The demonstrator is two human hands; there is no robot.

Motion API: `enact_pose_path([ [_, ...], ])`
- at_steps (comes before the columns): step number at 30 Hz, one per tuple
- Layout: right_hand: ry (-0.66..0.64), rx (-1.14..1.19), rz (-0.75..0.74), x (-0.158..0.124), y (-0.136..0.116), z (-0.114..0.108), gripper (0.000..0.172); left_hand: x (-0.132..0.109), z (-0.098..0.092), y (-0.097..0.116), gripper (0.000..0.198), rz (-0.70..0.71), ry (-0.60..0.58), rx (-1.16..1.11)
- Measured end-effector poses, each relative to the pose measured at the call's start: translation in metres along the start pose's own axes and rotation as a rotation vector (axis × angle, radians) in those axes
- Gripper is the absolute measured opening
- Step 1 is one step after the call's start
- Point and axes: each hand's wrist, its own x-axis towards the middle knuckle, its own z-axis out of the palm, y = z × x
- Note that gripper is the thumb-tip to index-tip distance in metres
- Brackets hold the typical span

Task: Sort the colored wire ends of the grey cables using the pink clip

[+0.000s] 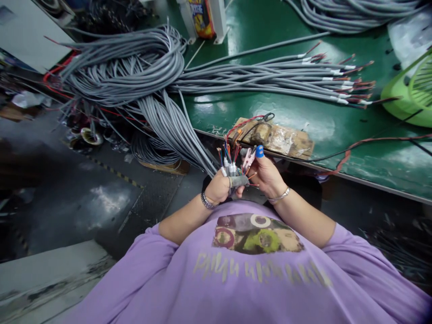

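My left hand [219,186] is closed around a bundle of grey cables [199,150], their white-banded ends and thin coloured wires [228,155] sticking up. A grey cover [239,181] wraps its thumb. Close beside it, my right hand [268,177] is closed at the thin red and orange wires [251,175] of the cable ends; the exact contact is partly hidden. Its thumb has a blue cover [259,151]. A pale pink piece [249,158] shows by its fingers; whether it is a finger wrap or a clip, I cannot tell.
On the green table [216,108] lie a big coil of grey cable [124,67] and a row of stripped cable ends [347,85]. A worn wooden block [286,139] sits at the table edge. A green basket [411,96] and another cable coil [357,13] are at right.
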Motion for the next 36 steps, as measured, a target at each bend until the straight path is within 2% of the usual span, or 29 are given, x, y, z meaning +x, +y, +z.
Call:
enact_pose_path([
  [8, -0.046, 0.020, 0.082, 0.000, 0.000, -0.007, 0.057, -0.006, 0.000, -0.002, 0.039, 0.016, 0.031, 0.000],
  [14, -0.067, -0.031, 0.100, -0.005, -0.006, -0.005, 0.059, -0.014, -0.004, -0.003, 0.038, 0.070, -0.004, 0.041],
  [19, -0.045, -0.098, 0.019, -0.007, -0.007, -0.006, 0.046, -0.013, -0.005, -0.003, 0.036, 0.084, -0.002, 0.050],
  [24, 0.005, -0.163, -0.096, -0.003, 0.002, -0.009, 0.052, -0.005, -0.006, -0.002, 0.040, 0.064, -0.020, 0.027],
  [31, -0.087, -0.060, 0.079, -0.001, -0.003, -0.001, 0.065, 0.003, -0.004, -0.001, 0.042, 0.044, -0.020, 0.008],
  [36, -0.070, -0.010, 0.090, 0.001, -0.003, 0.001, 0.061, 0.003, -0.003, -0.001, 0.042, 0.019, 0.014, 0.024],
])
